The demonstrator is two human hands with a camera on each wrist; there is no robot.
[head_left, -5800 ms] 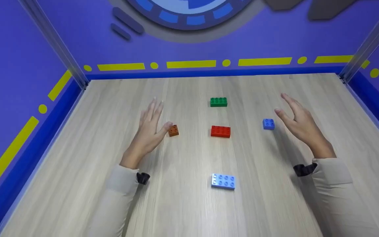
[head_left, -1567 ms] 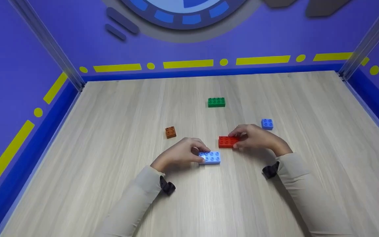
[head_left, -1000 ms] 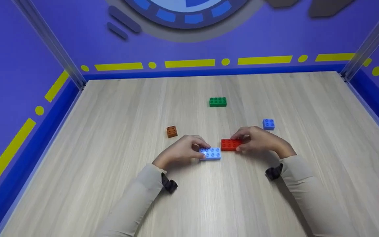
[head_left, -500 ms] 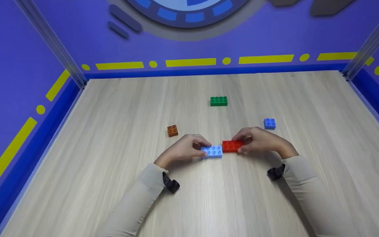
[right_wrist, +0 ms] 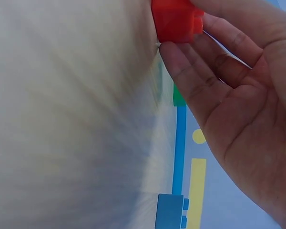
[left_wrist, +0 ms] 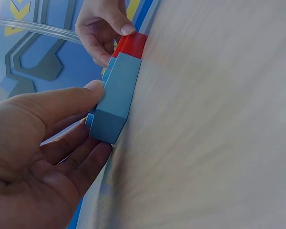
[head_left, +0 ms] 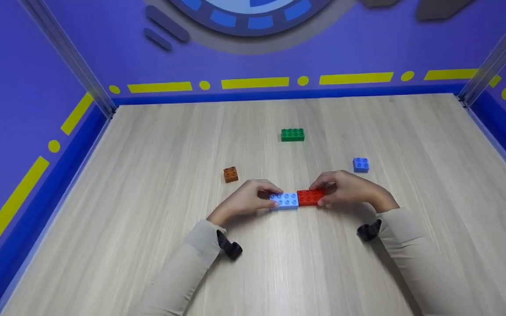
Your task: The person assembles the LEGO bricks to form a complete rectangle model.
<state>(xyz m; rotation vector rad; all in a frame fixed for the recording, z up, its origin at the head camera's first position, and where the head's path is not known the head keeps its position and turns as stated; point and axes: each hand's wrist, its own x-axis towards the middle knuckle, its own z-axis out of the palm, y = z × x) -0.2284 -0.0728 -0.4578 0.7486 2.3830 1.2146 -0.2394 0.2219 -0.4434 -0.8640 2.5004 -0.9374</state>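
Observation:
A light blue building brick (head_left: 287, 201) lies flat on the table, studs up. My left hand (head_left: 246, 199) pinches its left end between thumb and fingers. Against its right end sits a red building brick (head_left: 309, 197), held at its right end by my right hand (head_left: 349, 189). The two bricks stand end to end in a row, the red one slightly farther back. In the left wrist view the light blue brick (left_wrist: 115, 95) meets the red brick (left_wrist: 133, 46) with no visible gap. The right wrist view has the red brick (right_wrist: 176, 21) between thumb and fingers.
A green brick (head_left: 292, 135) lies farther back. To the left is a small brown brick (head_left: 230, 174), and a small blue brick (head_left: 360, 165) lies behind the right hand. Blue panels (head_left: 253, 66) enclose the wooden table (head_left: 169, 145) at the back and sides.
Since the first frame, both hands have come inward and taken hold of the light blue and red bricks. The bricks have moved together, and the gap between their ends has closed.

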